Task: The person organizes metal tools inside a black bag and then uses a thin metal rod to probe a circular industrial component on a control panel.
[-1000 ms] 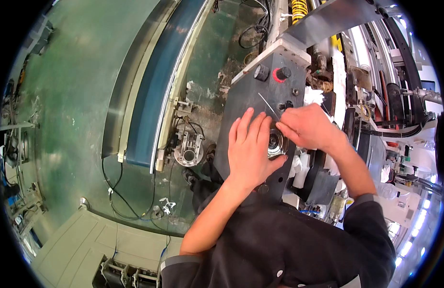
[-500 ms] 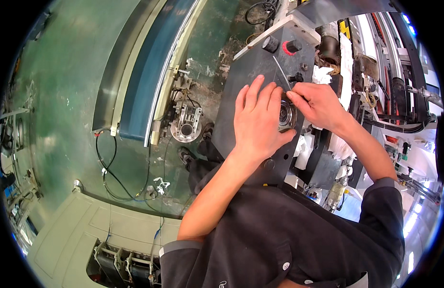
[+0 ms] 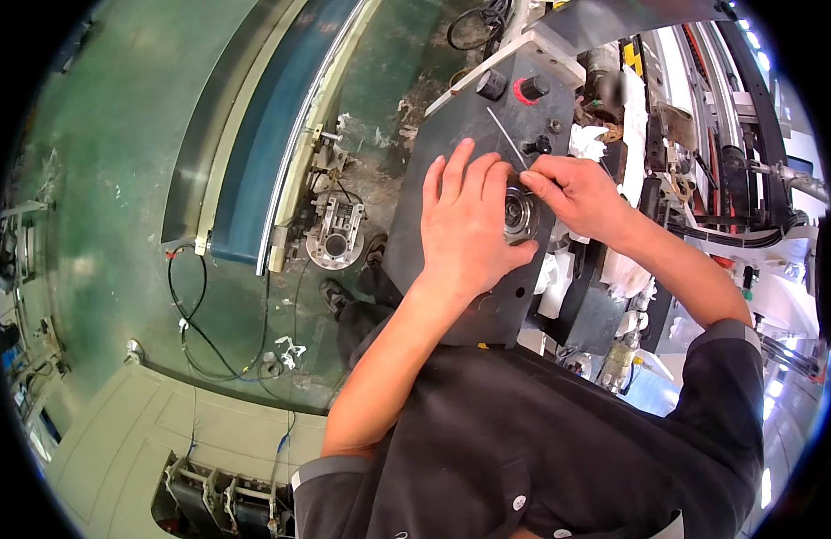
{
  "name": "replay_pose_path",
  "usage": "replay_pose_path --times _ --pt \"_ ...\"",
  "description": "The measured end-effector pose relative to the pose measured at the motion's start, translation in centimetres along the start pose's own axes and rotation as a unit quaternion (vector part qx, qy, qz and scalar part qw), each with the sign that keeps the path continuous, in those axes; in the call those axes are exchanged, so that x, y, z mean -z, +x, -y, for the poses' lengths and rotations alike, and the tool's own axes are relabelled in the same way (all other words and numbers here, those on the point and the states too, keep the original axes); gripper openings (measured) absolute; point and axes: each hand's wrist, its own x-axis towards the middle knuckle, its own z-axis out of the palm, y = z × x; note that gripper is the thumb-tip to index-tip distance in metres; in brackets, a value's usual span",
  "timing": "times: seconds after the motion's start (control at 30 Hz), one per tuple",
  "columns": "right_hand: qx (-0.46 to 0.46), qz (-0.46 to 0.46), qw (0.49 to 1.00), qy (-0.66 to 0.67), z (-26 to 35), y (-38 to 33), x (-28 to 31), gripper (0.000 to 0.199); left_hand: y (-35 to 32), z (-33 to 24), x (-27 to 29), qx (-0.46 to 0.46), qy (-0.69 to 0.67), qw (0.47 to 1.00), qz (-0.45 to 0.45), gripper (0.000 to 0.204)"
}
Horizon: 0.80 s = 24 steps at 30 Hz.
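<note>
My left hand [image 3: 465, 225] lies flat on a dark metal panel [image 3: 433, 171], fingers together, its edge against a round metal part [image 3: 518, 214] set in the panel. My right hand [image 3: 573, 193] pinches the upper rim of that round part with thumb and forefinger. A thin metal rod [image 3: 503, 135] lies on the panel just above my fingers. A black knob [image 3: 491, 84], a red knob [image 3: 531, 88] and a small black knob [image 3: 539, 144] stand near the panel's far end.
A blue and silver conveyor rail [image 3: 272, 135] runs along the green floor on the left. A grey motor housing [image 3: 335, 235] and black cables [image 3: 195, 314] lie below it. White rags [image 3: 588, 139] and machine parts crowd the right side.
The view has shifted so the panel sits higher and more central. Both hands stay on the round part; my right fingers have closed in on its upper rim.
</note>
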Motion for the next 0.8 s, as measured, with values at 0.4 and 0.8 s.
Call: replay_pose_path --times 0.4,0.8 --pt "0.113 0.014 0.993 -0.044 -1.2 0.6 0.3 0.028 0.4 -0.3 0.3 0.016 0.000 0.999 0.032 0.082" --pt "0.118 0.096 0.966 -0.209 0.3 1.5 1.5 0.024 0.4 -0.4 0.4 -0.003 -0.014 1.000 0.013 0.080"
